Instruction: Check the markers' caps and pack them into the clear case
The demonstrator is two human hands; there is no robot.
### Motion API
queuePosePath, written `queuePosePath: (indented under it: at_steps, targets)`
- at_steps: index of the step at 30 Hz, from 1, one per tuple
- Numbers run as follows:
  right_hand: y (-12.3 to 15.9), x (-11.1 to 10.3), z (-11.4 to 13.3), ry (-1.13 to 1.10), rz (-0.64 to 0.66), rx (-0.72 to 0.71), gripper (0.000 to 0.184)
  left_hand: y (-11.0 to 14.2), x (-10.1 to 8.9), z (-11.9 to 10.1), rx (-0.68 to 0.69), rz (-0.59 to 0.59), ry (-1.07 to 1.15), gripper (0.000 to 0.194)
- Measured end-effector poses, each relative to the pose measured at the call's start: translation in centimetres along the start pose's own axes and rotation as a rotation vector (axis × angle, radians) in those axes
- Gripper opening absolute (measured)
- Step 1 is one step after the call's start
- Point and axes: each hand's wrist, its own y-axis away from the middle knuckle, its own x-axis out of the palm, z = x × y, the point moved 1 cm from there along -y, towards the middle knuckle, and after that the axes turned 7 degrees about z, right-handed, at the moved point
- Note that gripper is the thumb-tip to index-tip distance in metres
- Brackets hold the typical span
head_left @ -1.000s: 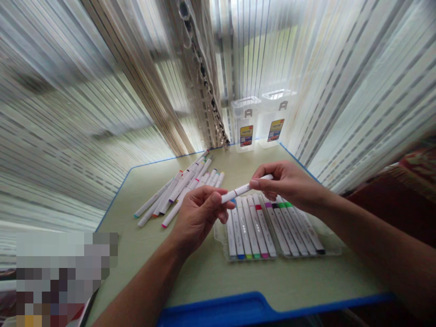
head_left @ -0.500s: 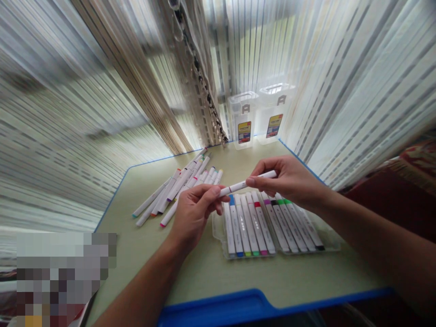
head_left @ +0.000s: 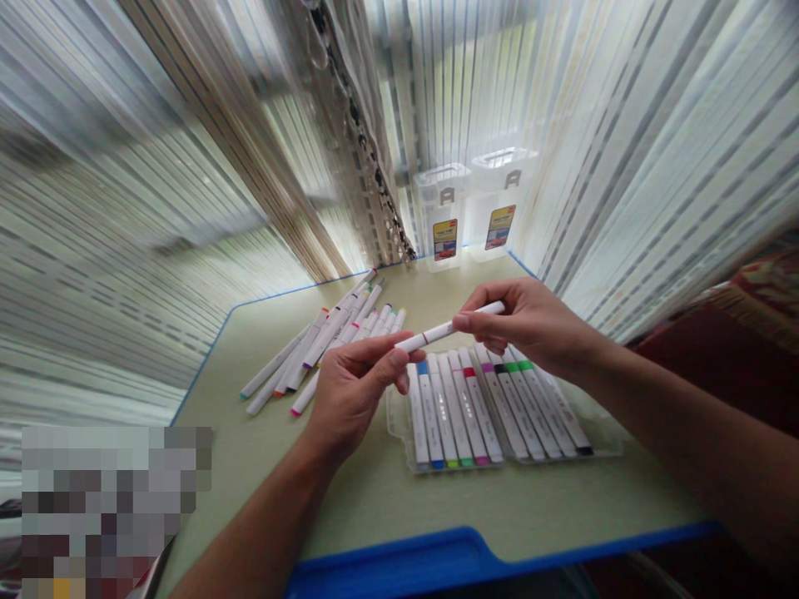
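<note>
A white marker pen (head_left: 439, 333) with a thin dark reddish band is held between both hands, slanting up to the right. My left hand (head_left: 359, 378) pinches its lower left end between thumb and fingers. Toward the other end, my right hand (head_left: 515, 316) grips the barrel, and the white tip sticks out above the fingers. Below the hands lies an opened clear plastic case (head_left: 399, 416) with two rows of white markers (head_left: 465, 424), some showing coloured bands and ends. Left of my left hand is a loose pile of white markers (head_left: 330, 341) with coloured ends.
Two clear plastic boxes (head_left: 444, 237) with yellow labels stand at the table's far edge. The pale green table (head_left: 368, 516) has a blue rim. String curtains (head_left: 125, 166) hang around the back and sides. A pixelated patch covers the lower left.
The left end of the marker has risen slightly in my left fingers, which have shifted their hold. My right hand keeps gripping it. The whole view has shifted a little.
</note>
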Motion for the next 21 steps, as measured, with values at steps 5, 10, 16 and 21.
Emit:
queuePosePath:
  at_steps: [5, 10, 16, 21]
  targets:
    - [0.18, 0.16, 0.25, 0.058, -0.004, 0.002, 0.033, -0.05, -0.40, 0.29, -0.022, -0.037, -0.093, 0.017]
    - [0.37, 0.35, 0.35, 0.107, 0.000, 0.014, 0.034, -0.16, -0.44, 0.35, -0.037, -0.061, -0.104, 0.013]
    - [0.38, 0.31, 0.09, 0.120, -0.004, 0.028, 0.034, -0.19, -0.61, 0.58, -0.026, -0.048, -0.114, 0.013]
    - [0.28, 0.02, -0.44, 0.057, -0.005, 0.014, 0.030, -0.20, -0.70, 0.78, 0.015, -0.016, -0.135, 0.017]
